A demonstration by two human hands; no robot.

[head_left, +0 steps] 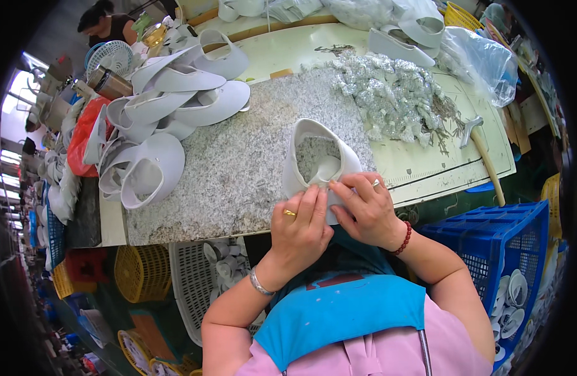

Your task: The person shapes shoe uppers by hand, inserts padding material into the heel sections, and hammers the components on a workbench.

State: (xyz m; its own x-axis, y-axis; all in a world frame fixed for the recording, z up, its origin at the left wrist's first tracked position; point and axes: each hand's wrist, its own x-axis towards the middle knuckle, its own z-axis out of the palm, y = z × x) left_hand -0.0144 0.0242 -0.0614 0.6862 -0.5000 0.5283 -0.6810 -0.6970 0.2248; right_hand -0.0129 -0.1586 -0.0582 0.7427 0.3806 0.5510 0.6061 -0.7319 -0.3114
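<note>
Both hands work at the near edge of the table [238,163], on its grey speckled stone slab. Left hand [299,227] lies palm down, fingers bent, with its fingertips pressing on the near end of the white shoe upper [316,156]. Right hand [366,210] is just beside it, touching it, and pinches the same near edge between thumb and fingers. Both forearms come up from below and bend inward, so the wrists nearly meet. This white shoe upper stands as an open loop; its long axis runs away from the hands, the rounded end pointing far, a little to the left. Open stone surface lies to the left of the hands, up to a pile of white shoe uppers [157,125]. Beyond the right hand is a heap of shiny silver trims [395,94], and a hammer [482,150] lies further right, near the table edge.
</note>
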